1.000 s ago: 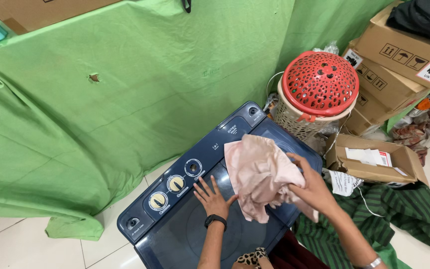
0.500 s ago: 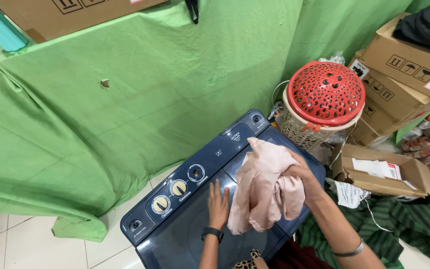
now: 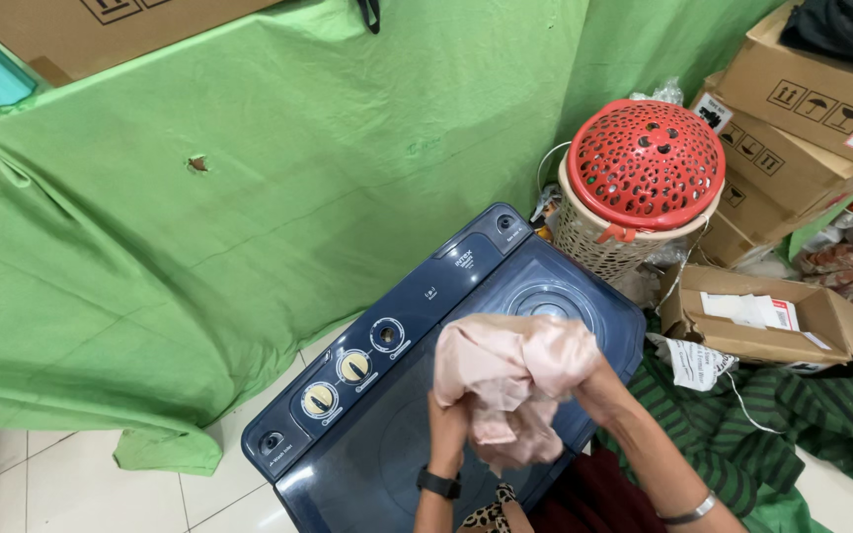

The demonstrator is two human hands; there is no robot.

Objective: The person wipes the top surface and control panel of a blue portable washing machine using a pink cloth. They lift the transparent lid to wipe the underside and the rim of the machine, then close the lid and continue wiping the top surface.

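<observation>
A pale pink cloth [image 3: 510, 380] is bunched up between both my hands above a dark blue twin-tub washing machine [image 3: 387, 454]. My left hand [image 3: 446, 426] grips its lower left part; a black watch sits on that wrist. My right hand [image 3: 599, 387] holds the right side, mostly hidden under the fabric. Three round dials [image 3: 352, 367] line the machine's control panel to the left of the cloth.
A woven laundry basket with a red perforated lid [image 3: 644, 168] stands behind the machine. Cardboard boxes [image 3: 792, 109] are stacked at right, an open flat box [image 3: 752, 316] on the floor. Green sheeting [image 3: 249, 197] covers the wall. Striped green fabric [image 3: 792, 415] lies on the floor.
The cloth was held spread and hanging by my right hand; my left hand has come up off the lid and both hands now gather it into a bundle.
</observation>
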